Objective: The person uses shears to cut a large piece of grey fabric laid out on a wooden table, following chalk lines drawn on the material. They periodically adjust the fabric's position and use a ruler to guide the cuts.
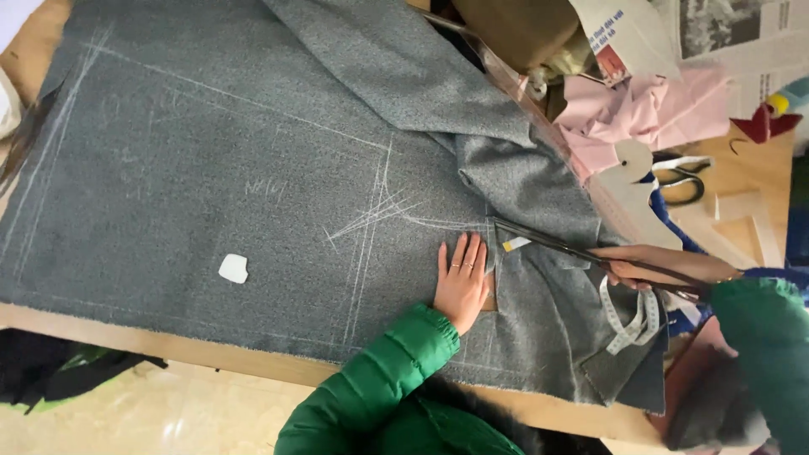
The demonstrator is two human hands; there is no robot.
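Left hand (461, 282) lies open, fingers together, flat on grey cloth (253, 168). Right hand (640, 265) is closed around scissors (573, 248) cutting the cloth.

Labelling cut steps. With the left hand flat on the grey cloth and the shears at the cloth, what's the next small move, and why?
Probably close the shears and push on along the chalk line: the right hand holds them at it, and the left hand pins the cloth flat beside them.

printed white paper sheet (608, 29) | top right, curled | newspaper (742, 29) | top-right corner, flat, grey-white
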